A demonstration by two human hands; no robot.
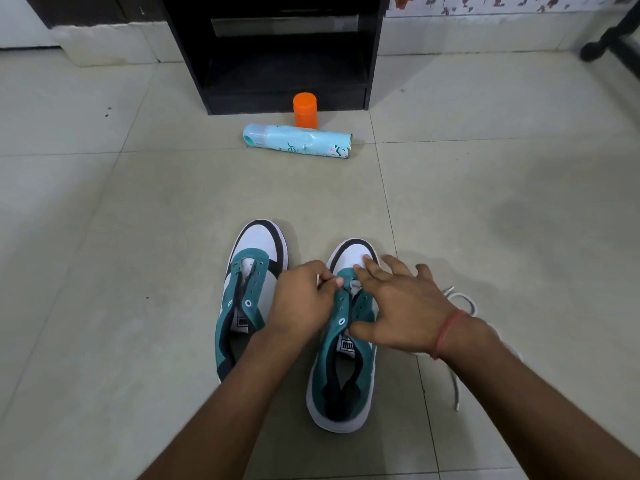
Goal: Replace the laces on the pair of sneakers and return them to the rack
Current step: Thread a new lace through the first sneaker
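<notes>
We had just begun lacing the right sneaker (343, 344) on the floor, left hand (301, 299) pinching the lace tip (318, 280), right hand (398, 306) spread flat steadying it, bottom eyelet seemingly next.

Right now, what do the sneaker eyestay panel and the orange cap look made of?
Teal eyestay panel on the right sneaker: matte, nappy look, probably suede or synthetic suede, with metal-looking ringed eyelets. Orange cap: smooth, uniform, slightly glossy, likely plastic.
</notes>
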